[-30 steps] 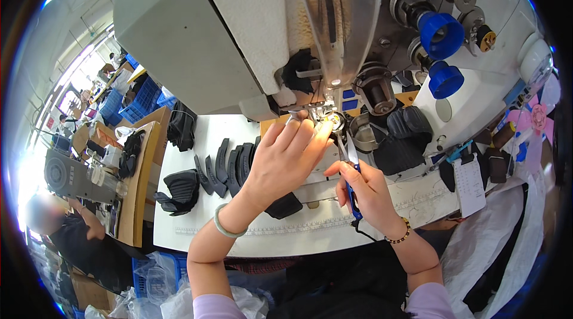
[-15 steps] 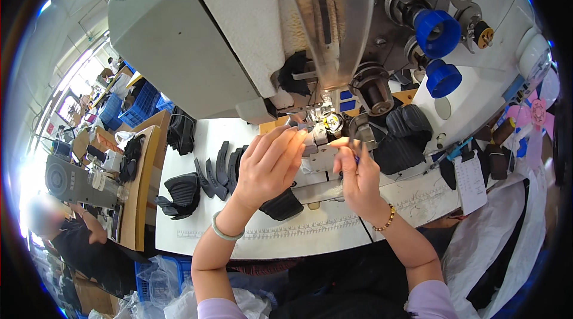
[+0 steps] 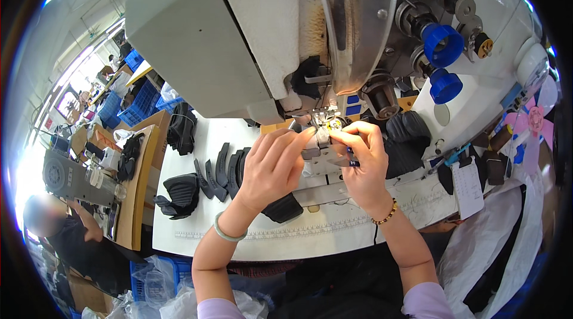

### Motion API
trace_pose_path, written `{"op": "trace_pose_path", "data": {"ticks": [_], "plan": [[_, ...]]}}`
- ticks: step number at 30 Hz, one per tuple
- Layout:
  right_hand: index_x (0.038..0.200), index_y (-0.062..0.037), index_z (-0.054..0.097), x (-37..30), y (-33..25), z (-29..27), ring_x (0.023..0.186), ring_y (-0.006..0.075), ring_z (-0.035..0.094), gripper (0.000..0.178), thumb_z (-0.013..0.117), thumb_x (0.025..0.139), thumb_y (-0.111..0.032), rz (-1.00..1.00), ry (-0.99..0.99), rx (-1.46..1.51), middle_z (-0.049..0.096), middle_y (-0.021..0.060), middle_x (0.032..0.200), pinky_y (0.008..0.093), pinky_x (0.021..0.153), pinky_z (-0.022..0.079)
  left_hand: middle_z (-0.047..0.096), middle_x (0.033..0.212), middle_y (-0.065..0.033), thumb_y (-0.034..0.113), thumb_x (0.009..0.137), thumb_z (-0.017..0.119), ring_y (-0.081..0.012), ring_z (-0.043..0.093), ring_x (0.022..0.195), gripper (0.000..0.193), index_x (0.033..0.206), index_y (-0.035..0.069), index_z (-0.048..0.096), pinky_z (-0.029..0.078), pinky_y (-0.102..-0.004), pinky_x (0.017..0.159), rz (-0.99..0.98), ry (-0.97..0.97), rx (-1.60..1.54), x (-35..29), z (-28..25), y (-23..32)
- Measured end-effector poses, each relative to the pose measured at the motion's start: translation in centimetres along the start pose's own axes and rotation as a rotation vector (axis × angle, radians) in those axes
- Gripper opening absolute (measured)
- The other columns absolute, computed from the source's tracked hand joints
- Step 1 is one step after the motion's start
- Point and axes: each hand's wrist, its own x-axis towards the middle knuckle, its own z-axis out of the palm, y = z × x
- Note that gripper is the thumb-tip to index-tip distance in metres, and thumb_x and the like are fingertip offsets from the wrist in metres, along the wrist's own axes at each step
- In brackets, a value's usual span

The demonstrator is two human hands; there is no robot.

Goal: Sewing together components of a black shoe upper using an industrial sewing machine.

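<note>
Both of my hands are at the needle area of a large grey sewing machine point(image 3: 197, 38). My left hand point(image 3: 273, 166) is closed, its thumb and fingertips pinched together beside the lit metal presser parts point(image 3: 325, 128); whatever lies between them is hidden. From the other side, my right hand point(image 3: 364, 166) reaches in, with thumb and forefinger pinched at the same metal parts. A small dark tool with blue on it point(image 3: 352, 160) sits in its curled fingers, mostly covered, so its kind does not show. Black padded pieces point(image 3: 283, 206) lie beneath my left wrist.
Curved black strips point(image 3: 221, 166) and a black ribbed piece point(image 3: 182, 195) lie on the white table point(image 3: 239, 247) at left. More black padded pieces point(image 3: 409, 131) are at right, near a paper pad point(image 3: 467, 187). Blue knobs point(image 3: 441, 44) jut out above. Another person point(image 3: 83, 247) sits far left.
My right hand has moved up and inward to the needle area, its fingers curling further over the dark tool. My left fingertips have shifted slightly toward the presser parts. The view has shifted a little.
</note>
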Motion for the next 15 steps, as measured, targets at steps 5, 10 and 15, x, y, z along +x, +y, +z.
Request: {"op": "trace_pose_path", "data": {"ticks": [5, 10, 15], "plan": [[0.102, -0.0072, 0.064, -0.3, 0.7, -0.2, 0.071, 0.0188, 0.063, 0.035, 0.065, 0.072, 0.011, -0.151, 0.016, -0.020, 0.062, 0.0071, 0.101, 0.0284, 0.061, 0.052, 0.056, 0.095, -0.0080, 0.001, 0.067, 0.065, -0.0272, 0.058, 0.091, 0.050, 0.117, 0.006, 0.066, 0.047, -0.0386, 0.078, -0.014, -0.190, 0.038, 1.1, 0.0, 1.1], [0.103, -0.0041, 0.061, -2.0, -0.9, -1.7, 0.064, 0.0128, 0.057, 0.028, 0.063, 0.078, 0.009, -0.146, -0.125, 0.238, 0.064, 0.0078, 0.099, 0.0260, 0.057, 0.048, 0.057, 0.099, -0.0077, 0.002, 0.066, 0.066, -0.0268, 0.058, 0.094, 0.052, 0.117, 0.007, 0.066, 0.046, -0.0387, 0.081, 0.008, -0.194, 0.061, 0.7, -0.1, 1.1], [0.092, -0.0012, 0.061, -0.3, -2.0, -3.4, 0.049, -0.0002, 0.036, 0.014, 0.059, 0.098, -0.013, 0.574, 0.218, 0.810, 0.055, -0.0022, 0.068, 0.0200, 0.045, 0.026, 0.060, 0.105, -0.0089, 0.000, 0.065, 0.064, -0.0286, 0.060, 0.097, 0.050, 0.115, 0.005, 0.067, 0.049, -0.0399, 0.083, 0.011, -0.136, 0.049, -0.3, -0.3, -0.2]]}}
